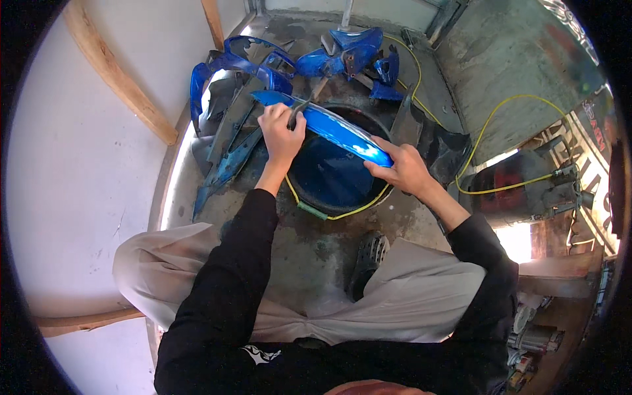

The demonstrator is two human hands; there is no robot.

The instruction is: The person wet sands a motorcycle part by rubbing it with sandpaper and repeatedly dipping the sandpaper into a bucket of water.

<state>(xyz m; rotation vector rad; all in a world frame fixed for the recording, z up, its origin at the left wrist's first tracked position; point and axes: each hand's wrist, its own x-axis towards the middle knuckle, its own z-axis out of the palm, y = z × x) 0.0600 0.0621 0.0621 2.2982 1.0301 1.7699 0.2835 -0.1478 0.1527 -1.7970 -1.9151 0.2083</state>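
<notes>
A long, glossy blue motorcycle body panel (342,135) lies slantwise over a round black tub (309,191) of dark water. Its right end is gripped by my right hand (403,166), with the thumb on the near side. Toward the other end, my left hand (283,131) is closed on a small dark flexible sheet (297,113), perhaps sandpaper, against the panel. The fingers partly hide that sheet. Around the tub's near rim runs a yellow cord or hose (355,210) with a green sleeve (312,210) on it.
More blue body panels (342,56) lie on the concrete floor beyond the tub, with dark panels (230,141) at the left. At the right stands a dark, red-marked machine (510,191) with a yellow hose (490,131). A white wall (72,197) closes the left side.
</notes>
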